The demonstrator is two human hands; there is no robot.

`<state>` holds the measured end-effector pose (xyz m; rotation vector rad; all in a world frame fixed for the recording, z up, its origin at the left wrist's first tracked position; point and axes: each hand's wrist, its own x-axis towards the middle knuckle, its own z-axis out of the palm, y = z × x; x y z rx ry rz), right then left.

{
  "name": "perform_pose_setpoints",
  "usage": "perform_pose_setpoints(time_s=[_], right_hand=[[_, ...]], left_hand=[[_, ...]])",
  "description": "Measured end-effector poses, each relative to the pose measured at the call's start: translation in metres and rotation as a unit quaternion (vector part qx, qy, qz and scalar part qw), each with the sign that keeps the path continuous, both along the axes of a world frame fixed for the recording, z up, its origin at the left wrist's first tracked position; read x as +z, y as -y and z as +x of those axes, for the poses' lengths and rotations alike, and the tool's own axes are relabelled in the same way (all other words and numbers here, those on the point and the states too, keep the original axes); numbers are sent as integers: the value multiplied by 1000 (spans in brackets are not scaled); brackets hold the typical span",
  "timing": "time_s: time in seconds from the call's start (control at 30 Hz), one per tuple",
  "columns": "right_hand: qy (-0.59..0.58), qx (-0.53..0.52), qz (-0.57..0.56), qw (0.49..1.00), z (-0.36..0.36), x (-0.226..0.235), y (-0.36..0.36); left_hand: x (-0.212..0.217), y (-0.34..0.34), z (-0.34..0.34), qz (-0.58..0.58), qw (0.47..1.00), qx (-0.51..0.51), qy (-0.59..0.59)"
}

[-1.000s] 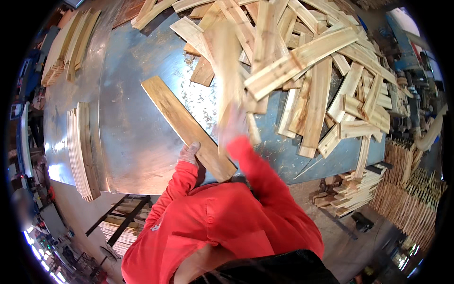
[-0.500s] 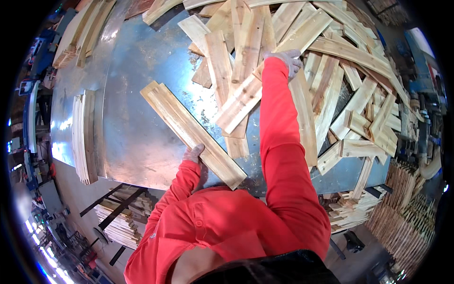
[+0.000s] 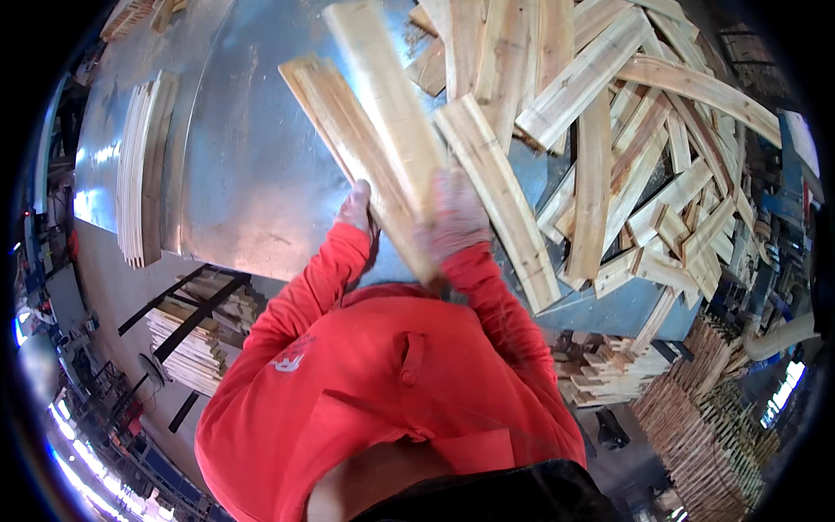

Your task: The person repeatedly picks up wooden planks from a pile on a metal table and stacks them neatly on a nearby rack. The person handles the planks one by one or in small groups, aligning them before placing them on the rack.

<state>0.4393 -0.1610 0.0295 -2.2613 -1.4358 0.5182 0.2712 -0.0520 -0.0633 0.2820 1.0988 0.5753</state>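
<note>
My gloved left hand (image 3: 355, 207) is closed on the left edge of a small stack of wooden boards (image 3: 335, 113), which slants over the near side of the metal table. My gloved right hand (image 3: 454, 213), a little blurred, grips the near part of another pale board (image 3: 383, 87). That board lies alongside the stack's right side, partly over it, its far end reaching past the stack. To the right of my right hand, a loose knotty board (image 3: 500, 196) slants on the table, apart from the hand.
A heap of loose boards (image 3: 600, 165) covers the table's right side. A neat row of boards on edge (image 3: 143, 170) stands at the left of the metal table (image 3: 235, 157). Below the table edge are stacked boards (image 3: 187, 344) at left and more stacks (image 3: 613, 370) at right.
My right hand has come back from the heap toward my body, bringing a board beside the stack. My left hand keeps its hold on the stack. The view has shifted somewhat.
</note>
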Motion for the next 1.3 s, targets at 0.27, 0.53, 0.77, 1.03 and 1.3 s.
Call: perform_pose_setpoints(time_s=[0.27, 0.53, 0.77, 1.03, 1.3], right_hand=[[213, -136, -146, 956, 46, -27, 60], [227, -123, -49, 965, 36, 41, -10], [89, -124, -159, 975, 26, 40, -96], [-81, -14, -236, 968, -36, -3, -118], [-184, 30, -70, 980, 34, 49, -101]], left_hand=[[11, -19, -7, 84, 949, -210, -221], [-3, -23, -22, 114, 964, -129, -204], [137, -143, -92, 211, 769, -256, -546], [70, -195, -213, 223, 530, -367, -731], [86, -176, -176, 200, 495, -368, -761]])
